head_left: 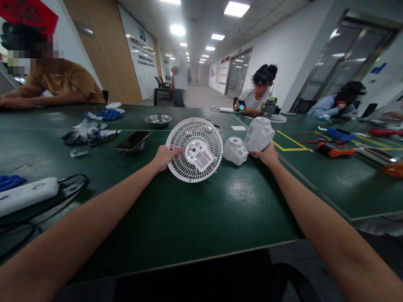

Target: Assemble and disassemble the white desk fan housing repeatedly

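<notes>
Over the green surface (pixel 201 222), my left hand (pixel 161 159) grips the white fan grille (pixel 199 156) by its rim, thumb across the ribs, probably to keep it tilted up. My right hand (pixel 267 155) grasps a white plastic housing (pixel 260 133) low on its side, seemingly to steady its bulk. Between them sits a smaller vented cover (pixel 235 151), perhaps for easy reach.

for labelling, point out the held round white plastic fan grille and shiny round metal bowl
Held round white plastic fan grille (pixel 198 153): head view, centre plate.
Shiny round metal bowl (pixel 158 124): head view, outer wall.
</notes>
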{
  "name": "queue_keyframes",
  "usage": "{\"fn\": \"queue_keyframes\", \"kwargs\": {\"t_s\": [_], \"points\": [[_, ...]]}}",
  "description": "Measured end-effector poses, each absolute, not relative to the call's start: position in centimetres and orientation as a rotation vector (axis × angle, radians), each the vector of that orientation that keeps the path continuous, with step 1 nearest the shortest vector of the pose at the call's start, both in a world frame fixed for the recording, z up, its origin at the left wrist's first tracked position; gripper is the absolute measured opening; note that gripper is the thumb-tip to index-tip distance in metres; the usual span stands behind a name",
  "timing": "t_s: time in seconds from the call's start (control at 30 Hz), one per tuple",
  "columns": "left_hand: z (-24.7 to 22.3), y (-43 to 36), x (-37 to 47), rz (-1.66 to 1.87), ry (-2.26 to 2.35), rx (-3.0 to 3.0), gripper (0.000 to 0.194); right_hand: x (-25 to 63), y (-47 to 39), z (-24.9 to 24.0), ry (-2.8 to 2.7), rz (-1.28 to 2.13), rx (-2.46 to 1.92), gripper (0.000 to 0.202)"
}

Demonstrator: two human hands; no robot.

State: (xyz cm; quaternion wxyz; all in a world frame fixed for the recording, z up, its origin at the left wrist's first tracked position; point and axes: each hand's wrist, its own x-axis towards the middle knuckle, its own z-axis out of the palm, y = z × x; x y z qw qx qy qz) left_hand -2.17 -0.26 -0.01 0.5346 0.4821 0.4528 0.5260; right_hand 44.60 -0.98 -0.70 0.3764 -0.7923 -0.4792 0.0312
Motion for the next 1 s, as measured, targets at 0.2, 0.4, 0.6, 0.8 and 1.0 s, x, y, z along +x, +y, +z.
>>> {"fn": "queue_keyframes", "kwargs": {"t_s": [0.2, 0.4, 0.6, 0.8, 1.0], "points": [[0.1, -0.4, -2.0, 1.257, 1.059, 1.138, 0.015, 44.1, -1.4, -0.2, -1.242, 0.058, -2.143, 0.093], [0.2, -0.3, -2.2, 1.251, 1.064, 1.124, 0.017, 44.1, -1.5, 0.1, -1.254, 0.032, -2.14, 0.087], [0.2, -0.4, -2.3, 1.24, 1.051, 1.139, 0.016, 43.7, -1.6, 0.3, -1.106, 0.009, -1.95, 0.067], [-0.1, 0.0, -2.4, 1.228, 1.055, 1.134, 0.016, 41.0, -2.5, 2.7, -1.002, -0.104, -1.818, 0.069], [-0.4, 0.4, -2.4, 1.255, 1.047, 1.155, 0.016, 36.9, -4.1, 4.1, -1.176, -0.092, -1.667, 0.069]]}}
